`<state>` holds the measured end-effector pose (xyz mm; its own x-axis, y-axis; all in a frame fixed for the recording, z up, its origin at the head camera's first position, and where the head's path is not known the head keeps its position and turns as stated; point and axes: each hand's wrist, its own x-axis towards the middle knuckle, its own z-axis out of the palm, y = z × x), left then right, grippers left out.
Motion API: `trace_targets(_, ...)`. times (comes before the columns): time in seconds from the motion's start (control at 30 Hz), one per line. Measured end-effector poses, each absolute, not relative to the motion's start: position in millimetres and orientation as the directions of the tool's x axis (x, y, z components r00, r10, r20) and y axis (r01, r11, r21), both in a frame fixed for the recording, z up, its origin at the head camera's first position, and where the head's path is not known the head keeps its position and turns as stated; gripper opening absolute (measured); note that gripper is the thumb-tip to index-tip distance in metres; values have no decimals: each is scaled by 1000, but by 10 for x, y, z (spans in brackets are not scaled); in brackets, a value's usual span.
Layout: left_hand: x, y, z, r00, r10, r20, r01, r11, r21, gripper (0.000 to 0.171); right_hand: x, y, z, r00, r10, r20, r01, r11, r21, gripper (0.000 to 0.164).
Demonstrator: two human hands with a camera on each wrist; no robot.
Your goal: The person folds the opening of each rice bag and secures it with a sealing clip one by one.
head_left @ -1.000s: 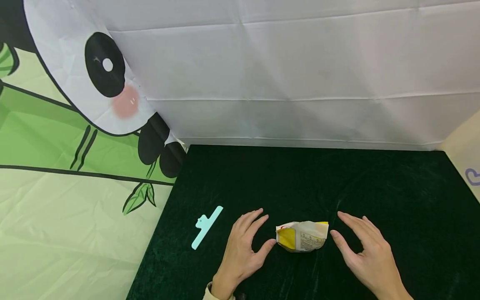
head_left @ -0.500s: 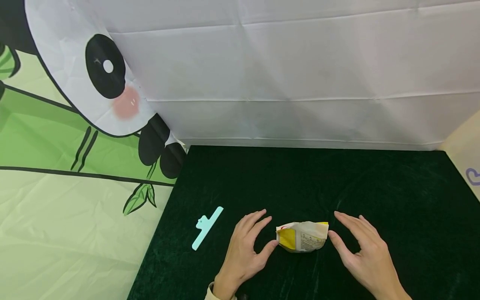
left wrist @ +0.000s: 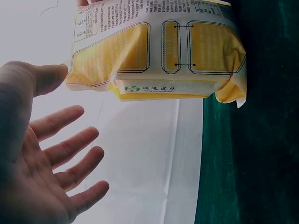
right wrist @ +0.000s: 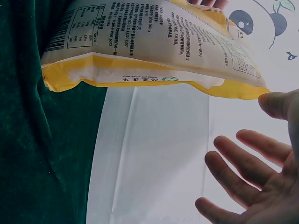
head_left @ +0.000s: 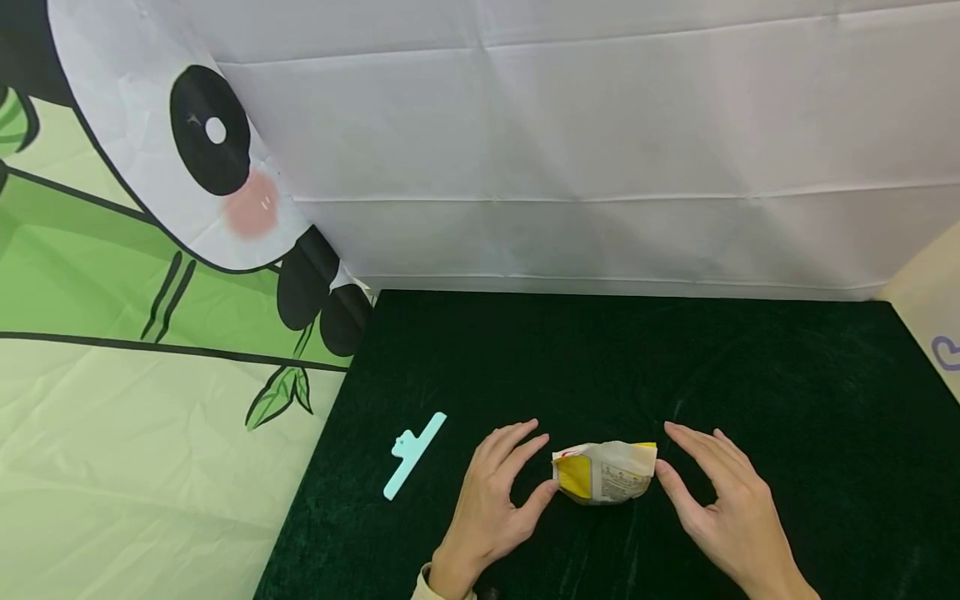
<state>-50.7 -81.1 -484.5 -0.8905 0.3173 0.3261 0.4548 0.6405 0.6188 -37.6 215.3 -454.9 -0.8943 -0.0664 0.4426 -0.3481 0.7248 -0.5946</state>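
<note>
A yellow and white printed food packet (head_left: 607, 472) sits on the dark green cloth between my two hands. My left hand (head_left: 493, 504) is at its left end, fingers spread and fairly straight; the thumb tip meets or nearly meets the packet's corner. On the other side, my right hand (head_left: 731, 504) mirrors this, with its thumb tip at the right end and fingers apart. Both wrist views show the thumb at a corner of the packet (left wrist: 173, 51), the other fingers off it. Left of my left hand lies a light blue sealing clip (head_left: 412, 456).
Dark green velvety cloth (head_left: 600, 358) covers the table. A white sheet (head_left: 562, 150) hangs behind its far edge. To the left hangs a panda-print cloth (head_left: 150, 417), and a cream cloth (head_left: 937, 308) is at the right edge.
Both hands have moved slightly inward, bringing the thumbs closer to the packet's ends. The packet and the clip stay where they were.
</note>
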Motion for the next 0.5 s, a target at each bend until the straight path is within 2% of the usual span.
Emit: trace_targets(0.5, -504, -780, -4844, -879, 323, 352, 477, 628, 615, 48, -380, 2149, -4531, -884, -74, 461, -371, 712, -596, 47)
